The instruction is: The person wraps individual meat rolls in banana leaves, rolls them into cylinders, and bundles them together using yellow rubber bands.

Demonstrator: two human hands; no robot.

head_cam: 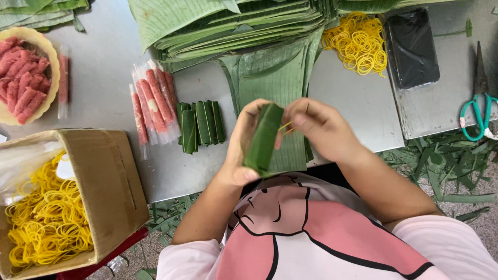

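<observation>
Left hand [244,142]: fingers clamped round leaf-wrapped roll [263,137], long axis steep, top leaning slightly right, bottom toward body. Roll sits inside left fingers, so left hand nearer. Right hand [316,124]: fingertips pinched together on yellow rubber band [285,127], just right of roll's upper half, touching it.

Left of fingers: one cardboard box [111,181] of bands; about six plastic-sleeved pink sticks [153,106]; about five finished green rolls [201,124]. Beyond fingers: leaf stack [233,26]. Right: loose band pile [358,41]; one pair of scissors [480,103].
</observation>
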